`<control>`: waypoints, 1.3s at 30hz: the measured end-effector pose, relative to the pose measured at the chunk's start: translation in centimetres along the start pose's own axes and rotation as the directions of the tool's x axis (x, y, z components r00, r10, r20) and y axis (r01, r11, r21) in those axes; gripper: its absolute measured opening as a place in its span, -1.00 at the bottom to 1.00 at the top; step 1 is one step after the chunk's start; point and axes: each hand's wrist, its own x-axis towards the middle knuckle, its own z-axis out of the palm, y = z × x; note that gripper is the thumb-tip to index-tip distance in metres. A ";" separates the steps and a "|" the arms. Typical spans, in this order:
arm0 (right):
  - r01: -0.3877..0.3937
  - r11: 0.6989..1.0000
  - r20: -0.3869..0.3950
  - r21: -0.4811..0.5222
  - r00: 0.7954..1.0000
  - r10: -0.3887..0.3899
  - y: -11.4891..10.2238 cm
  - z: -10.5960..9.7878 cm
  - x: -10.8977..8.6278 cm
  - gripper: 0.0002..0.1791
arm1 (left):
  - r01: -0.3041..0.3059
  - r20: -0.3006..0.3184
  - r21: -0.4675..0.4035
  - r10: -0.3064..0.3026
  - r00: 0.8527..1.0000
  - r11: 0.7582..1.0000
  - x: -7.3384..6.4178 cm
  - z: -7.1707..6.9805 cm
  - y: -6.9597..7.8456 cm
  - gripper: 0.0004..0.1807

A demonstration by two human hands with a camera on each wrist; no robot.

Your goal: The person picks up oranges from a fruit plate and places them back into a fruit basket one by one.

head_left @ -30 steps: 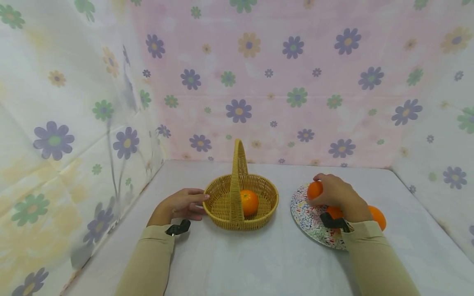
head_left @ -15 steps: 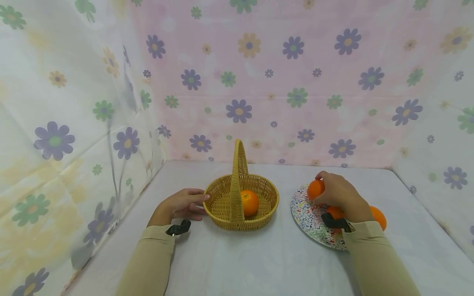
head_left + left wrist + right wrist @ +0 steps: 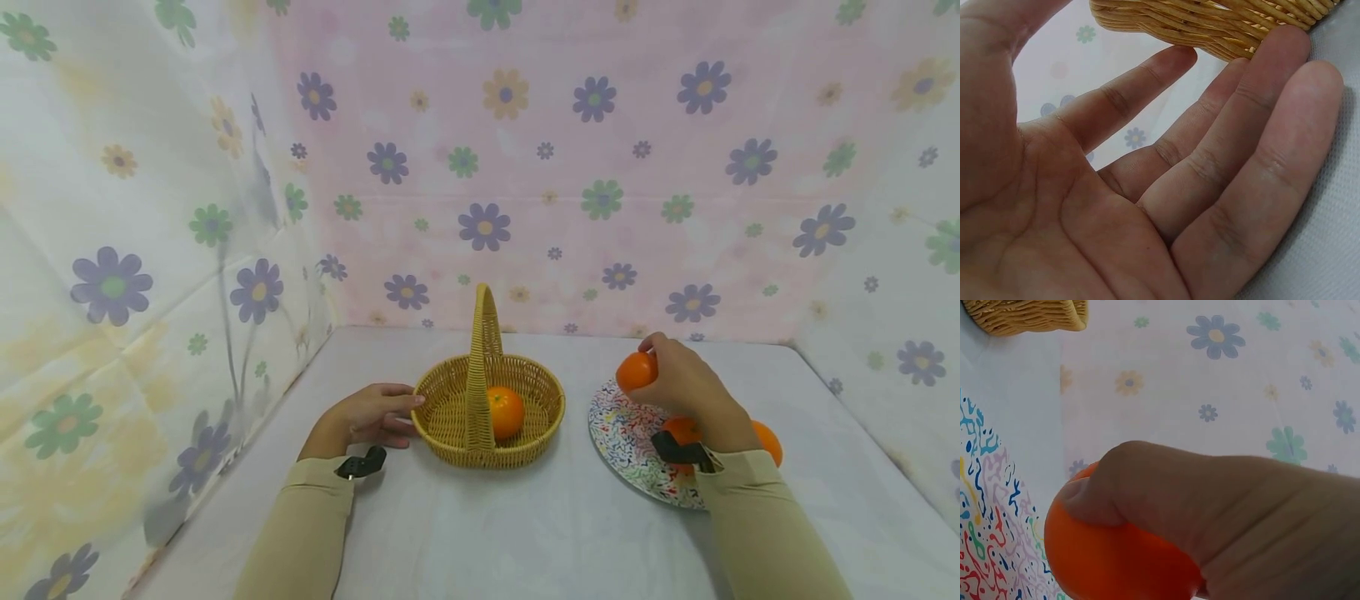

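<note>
My right hand (image 3: 686,379) grips an orange (image 3: 636,371) above the far part of a round plate (image 3: 622,433) with a multicoloured squiggle pattern. In the right wrist view the thumb (image 3: 1100,497) presses on the side of that orange, and the other fingers are hidden behind it. My left hand (image 3: 371,415) has its fingers extended, the tips at the left side of a yellow wicker basket (image 3: 450,450) with a tall arched handle. The left wrist view shows the palm (image 3: 1085,231) turned up and fingertips against the wicker. Another orange (image 3: 506,412) lies inside the basket, partly behind the handle.
Under my right wrist, a further orange (image 3: 681,431) sits on the plate, partly covered. One more orange (image 3: 767,442) shows beyond the sleeve on the right. A white cloth (image 3: 525,533) covers the table, and flower-patterned curtains (image 3: 525,175) stand behind and at both sides.
My right hand has lifted the orange up off the plate, slightly farther back. The left hand and the basket have stayed in place.
</note>
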 end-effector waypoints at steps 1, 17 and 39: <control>0.002 1.000 -0.007 0.005 1.000 -0.002 0.0 0.0 0.0 -0.14 | 0.000 0.001 0.000 0.000 1.000 1.000 0.0 0.0 0.0 -0.19; 0.062 0.998 -0.066 0.013 0.996 -0.061 -1.0 -0.4 -0.1 -0.05 | -0.005 0.003 0.010 0.005 1.000 1.000 -0.1 -0.1 0.2 -0.20; 0.134 0.988 -0.084 0.072 0.988 -0.128 -2.7 -0.6 -0.7 -0.13 | 0.000 0.005 0.000 0.000 1.000 1.000 -0.1 -0.1 0.0 -0.21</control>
